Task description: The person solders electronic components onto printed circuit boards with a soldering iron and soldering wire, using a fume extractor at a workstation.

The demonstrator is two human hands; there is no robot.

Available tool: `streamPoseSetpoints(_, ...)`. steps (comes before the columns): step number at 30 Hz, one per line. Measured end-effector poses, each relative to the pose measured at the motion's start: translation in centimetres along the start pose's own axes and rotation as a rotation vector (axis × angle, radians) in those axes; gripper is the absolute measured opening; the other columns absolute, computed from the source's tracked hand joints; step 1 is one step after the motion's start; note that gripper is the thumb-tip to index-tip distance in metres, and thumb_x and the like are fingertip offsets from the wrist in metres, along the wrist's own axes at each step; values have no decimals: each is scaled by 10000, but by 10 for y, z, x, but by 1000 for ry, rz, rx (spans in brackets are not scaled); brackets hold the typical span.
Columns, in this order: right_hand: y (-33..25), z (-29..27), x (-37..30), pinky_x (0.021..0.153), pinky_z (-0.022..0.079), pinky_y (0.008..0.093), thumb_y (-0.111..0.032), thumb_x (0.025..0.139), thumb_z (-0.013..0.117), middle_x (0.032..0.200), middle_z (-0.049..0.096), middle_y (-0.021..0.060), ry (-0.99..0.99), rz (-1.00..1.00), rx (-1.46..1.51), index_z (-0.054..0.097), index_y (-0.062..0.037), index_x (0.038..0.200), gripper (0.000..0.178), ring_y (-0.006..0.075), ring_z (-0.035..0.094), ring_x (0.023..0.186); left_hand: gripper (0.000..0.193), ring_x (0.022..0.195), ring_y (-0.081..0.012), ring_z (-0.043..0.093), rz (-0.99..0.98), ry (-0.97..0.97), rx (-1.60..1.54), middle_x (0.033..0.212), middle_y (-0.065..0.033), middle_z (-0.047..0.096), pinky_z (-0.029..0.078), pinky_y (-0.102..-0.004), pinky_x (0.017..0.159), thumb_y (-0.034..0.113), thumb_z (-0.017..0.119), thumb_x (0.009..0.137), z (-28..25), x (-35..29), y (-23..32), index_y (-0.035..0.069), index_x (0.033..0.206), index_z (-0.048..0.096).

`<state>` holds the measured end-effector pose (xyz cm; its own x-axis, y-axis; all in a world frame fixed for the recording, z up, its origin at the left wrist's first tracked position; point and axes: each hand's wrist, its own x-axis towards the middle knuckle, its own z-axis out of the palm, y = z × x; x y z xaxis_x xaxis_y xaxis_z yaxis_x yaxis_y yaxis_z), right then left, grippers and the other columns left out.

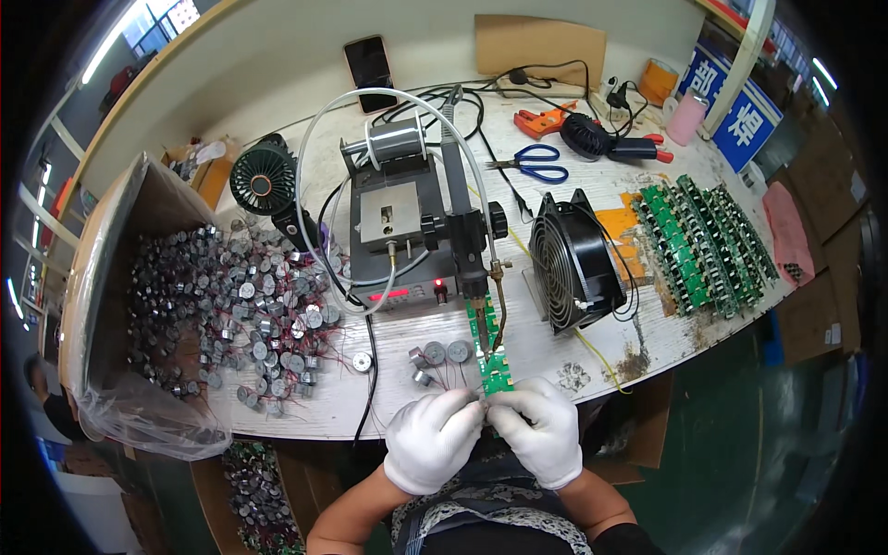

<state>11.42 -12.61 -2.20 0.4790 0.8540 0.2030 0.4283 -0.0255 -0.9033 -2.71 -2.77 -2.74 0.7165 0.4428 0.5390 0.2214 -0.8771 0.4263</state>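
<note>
Both hands wear white gloves and meet at the near end of a narrow green circuit board strip (498,377). My left hand (433,438) is closed in a pinch beside the strip; what lies between its fingertips is too small to make out. My right hand (538,431) has its fingers closed on the strip's near right edge. Over the board, a soldering iron (470,268) points downward in its stand, with a thin brass-coloured feed tube (499,310) alongside. Several small round motors (435,351) with thin wires lie just left of the strip.
Left, a plastic-lined box (102,314) lies tipped with a heap of small motors (268,287). Behind the strip stands a soldering machine (393,222) with a solder spool (396,141). On the right are a black fan (575,264), stacked circuit boards (703,245) and blue-handled scissors (538,165).
</note>
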Motion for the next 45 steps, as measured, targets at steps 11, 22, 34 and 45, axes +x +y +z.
streamPoseSetpoints(11, -2, -2, 0, 709, 496, 331, -35, 739, 692, 861, 655, 137, 36, 11, -11, 670, 26, 1035, 303, 249, 631, 762, 110, 625, -176, 637, -560, -128, -493, 761, -123, 656, 493, -301, 575, 25, 684, 797, -19, 18, -7, 13, 895, 635)
streamPoseSetpoints(22, 2, -4, 1, 646, 491, 333, -47, 757, 729, 811, 632, 115, 16, -109, -49, 685, -40, 1083, 330, 252, 623, 710, 134, 605, -281, 613, -343, -79, -229, 706, -95, 613, 484, -362, 554, 29, 712, 724, -12, 27, -1, 64, 795, 605)
streamPoseSetpoints(34, -3, -4, 1, 662, 502, 312, -53, 764, 731, 820, 637, 97, -10, -79, -3, 715, -57, 1034, 270, 224, 630, 723, 97, 578, -161, 618, -580, -122, -418, 705, -97, 643, 485, -287, 541, 59, 713, 781, -10, 22, -2, 29, 817, 627)
streamPoseSetpoints(45, 2, 3, -13, 623, 514, 283, -71, 760, 742, 866, 663, 118, 81, 56, 22, 654, -2, 1126, 383, 176, 643, 685, 121, 678, -56, 553, -759, -135, -698, 763, -27, 631, 464, -216, 624, 90, 650, 863, -9, 25, -7, -22, 886, 609)
